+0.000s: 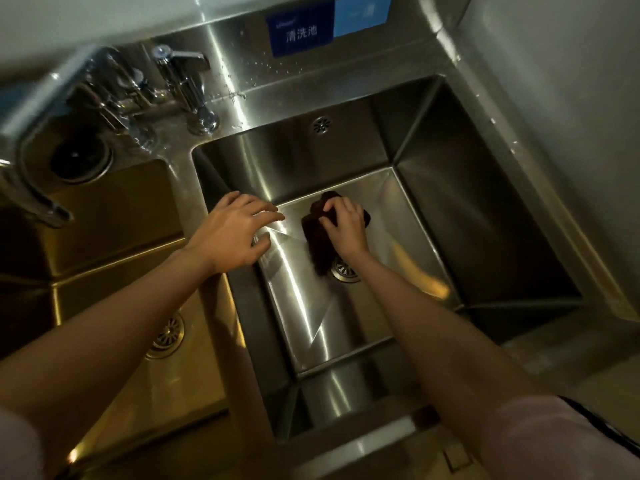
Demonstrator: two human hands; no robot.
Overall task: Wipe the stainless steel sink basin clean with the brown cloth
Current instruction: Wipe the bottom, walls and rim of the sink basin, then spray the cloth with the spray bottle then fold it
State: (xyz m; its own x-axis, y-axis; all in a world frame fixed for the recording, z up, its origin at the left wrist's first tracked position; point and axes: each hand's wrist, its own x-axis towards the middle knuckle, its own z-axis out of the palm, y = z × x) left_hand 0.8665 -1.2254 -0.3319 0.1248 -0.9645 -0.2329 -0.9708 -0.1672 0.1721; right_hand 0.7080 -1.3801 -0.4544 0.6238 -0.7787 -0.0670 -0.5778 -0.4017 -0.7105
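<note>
The stainless steel sink basin (408, 216) is deep and square, with a round drain (344, 271) in its floor. A dark brown cloth (317, 237) lies bunched on the basin floor, just left of the drain. My right hand (346, 226) presses down on the cloth with its fingers curled over it. My left hand (239, 230) hovers at the basin's left wall, fingers spread, holding nothing.
A second basin (138, 341) with its own drain lies to the left, lit yellow. Chrome taps (187, 84) stand on the back ledge at the upper left. A blue label (301, 32) hangs on the backsplash. An overflow hole (321, 125) sits in the far wall.
</note>
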